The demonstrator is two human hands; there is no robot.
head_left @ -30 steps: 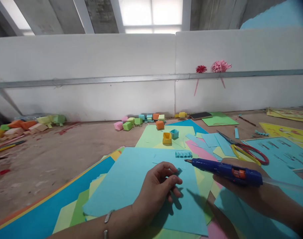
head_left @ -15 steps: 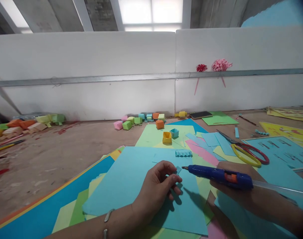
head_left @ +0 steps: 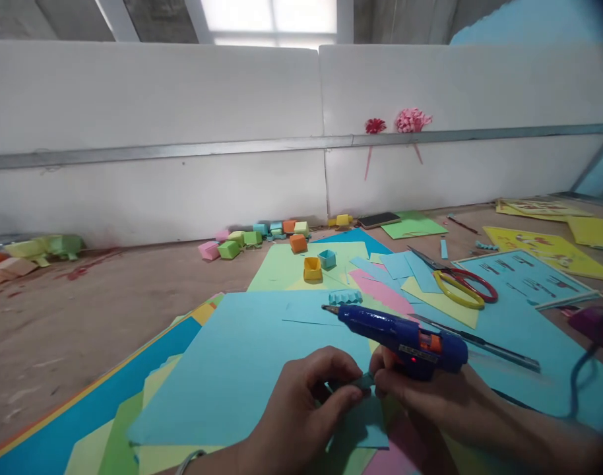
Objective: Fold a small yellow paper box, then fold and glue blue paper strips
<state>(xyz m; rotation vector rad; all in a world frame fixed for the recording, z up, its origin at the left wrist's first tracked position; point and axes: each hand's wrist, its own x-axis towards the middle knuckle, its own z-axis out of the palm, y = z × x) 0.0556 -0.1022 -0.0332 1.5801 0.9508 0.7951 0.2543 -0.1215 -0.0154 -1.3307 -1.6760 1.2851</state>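
My left hand [head_left: 314, 392] pinches a small folded piece of blue paper [head_left: 363, 380] between thumb and fingers, low over a large light-blue sheet [head_left: 232, 369]. My right hand [head_left: 430, 392] is closed around a blue hot glue gun [head_left: 390, 333], its nozzle pointing left and a red light showing on its body. The right fingertips meet the end of the paper piece, close beside the left fingers. Just beyond the nozzle, a zigzag-folded blue paper strip [head_left: 345, 297] lies at the sheet's far edge.
Scissors [head_left: 460, 284] with red and yellow handles and long metal tweezers [head_left: 484, 343] lie at right. Small paper boxes, one yellow [head_left: 312, 268], stand beyond the sheet. A phone [head_left: 379, 220] rests by the white wall [head_left: 232, 198]. A cord [head_left: 574, 382] trails at far right.
My right hand has brought the glue gun leftward, and its fingertips now meet the paper piece. My left hand has come lower and nearer. The view has turned right, revealing the tweezers.
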